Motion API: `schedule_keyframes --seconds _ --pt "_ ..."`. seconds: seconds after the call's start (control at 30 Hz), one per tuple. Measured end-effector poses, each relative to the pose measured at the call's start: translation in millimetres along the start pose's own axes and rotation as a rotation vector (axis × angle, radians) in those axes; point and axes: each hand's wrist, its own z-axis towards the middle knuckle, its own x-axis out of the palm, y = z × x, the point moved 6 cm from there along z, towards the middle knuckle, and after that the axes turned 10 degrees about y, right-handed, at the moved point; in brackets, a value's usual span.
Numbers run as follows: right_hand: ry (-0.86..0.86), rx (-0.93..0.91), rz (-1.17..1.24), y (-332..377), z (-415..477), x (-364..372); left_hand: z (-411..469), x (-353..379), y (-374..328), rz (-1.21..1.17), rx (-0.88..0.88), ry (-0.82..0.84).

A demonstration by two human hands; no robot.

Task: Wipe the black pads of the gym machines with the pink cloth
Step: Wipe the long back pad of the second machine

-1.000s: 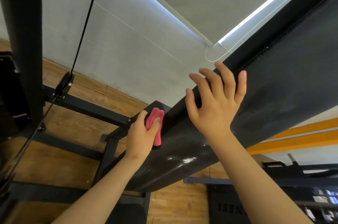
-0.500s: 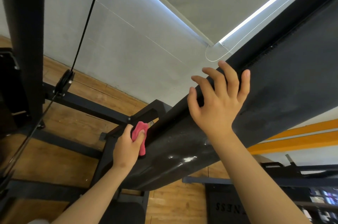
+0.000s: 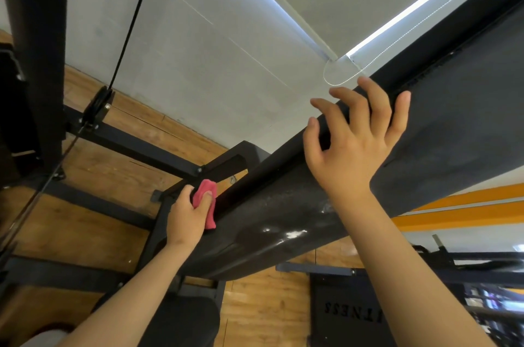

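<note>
Two hands counted. Left hand [image 3: 185, 217] gripping one pink cloth [image 3: 204, 193], thumb and fingers curled round it, cloth bunched and pressed against side edge of one long black pad [image 3: 442, 148], near its lower end. Right hand [image 3: 351, 148] higher up same pad, four fingers [image 3: 378, 108] spread and lightly bent, tips resting at pad's upper edge, thumb held apart on the side face. Cloth well below and left of right fingertips, bare pad between. Few white shiny smears [image 3: 286, 233] on pad, below right wrist, near and right of cloth-holding fingers. One black frame [image 3: 136, 148] with several bars, behind left fingers. One thin cable [image 3: 133, 15] running up from one pulley [image 3: 97, 104], well left of both hands. Wood floor [image 3: 93, 219] under left hand, grey wall [image 3: 198, 49] beyond right fingertips. Two orange beams [image 3: 453, 215] right of right forearm. One more dark cushion [image 3: 181, 318] below left forearm, partly cut off. One black mat [image 3: 334, 329] with mirrored letters, not fully readable, beside right forearm.
</note>
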Motion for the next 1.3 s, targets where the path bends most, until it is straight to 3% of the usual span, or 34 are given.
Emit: schedule_keyframes --seconds 0.1,0.2,0.57,0.9,1.07,1.2,1.3 --pt "-0.004 -0.001 0.006 0.2 0.4 0.6 0.2 8.9 -50.8 -0.137 0.134 0.005" --pt "-0.006 0.005 0.002 0.0 0.0 1.1 -5.2 18.1 -80.0 -0.079 0.25 -0.006" --pt "-0.024 -0.003 -0.005 1.1 0.2 1.2 -10.2 1.6 -2.0 0.237 0.094 -0.034" --pt "0.029 -0.005 0.002 1.1 2.9 -0.2 -5.6 -0.8 -1.9 0.318 0.076 0.012" --pt "0.219 -0.108 0.284 25.9 -20.7 -21.0 -2.9 -1.6 -4.9 0.306 0.034 0.084" --pt "0.479 -0.166 0.313 73.0 -73.8 -1.7 -3.1 -2.3 -3.5 0.279 0.02 0.082" --pt "0.568 -0.111 0.295 82.9 -89.9 20.2 -3.3 -1.1 -0.6 0.248 0.034 0.065"
